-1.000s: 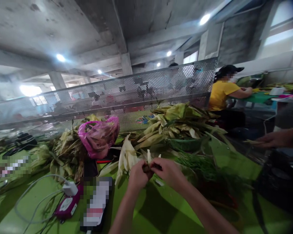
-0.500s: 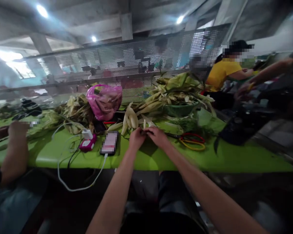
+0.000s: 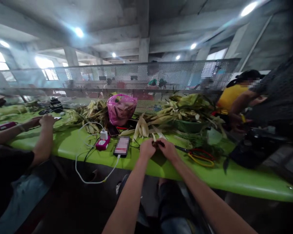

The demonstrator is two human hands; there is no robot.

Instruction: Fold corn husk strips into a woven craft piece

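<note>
My left hand (image 3: 147,148) and my right hand (image 3: 168,149) meet over the green table (image 3: 70,146), fingers pinched together on a small dark piece (image 3: 157,143) that I cannot name. Pale corn husks (image 3: 141,127) lie just beyond my hands. A phone (image 3: 122,146) on a white cable lies to the left of my left hand. Scissors with red and yellow handles (image 3: 200,157) lie to the right of my right hand.
A pink plastic bag (image 3: 121,109) sits among heaps of husks (image 3: 188,110) against a perforated metal screen (image 3: 136,76). A pink charger (image 3: 103,142) lies by the phone. Another person's arms (image 3: 42,135) rest on the table at left. A person in yellow (image 3: 230,96) works at right.
The view has pulled back and tilted since a second ago, so the table edge and my lap show. My hands stay together on the small piece.
</note>
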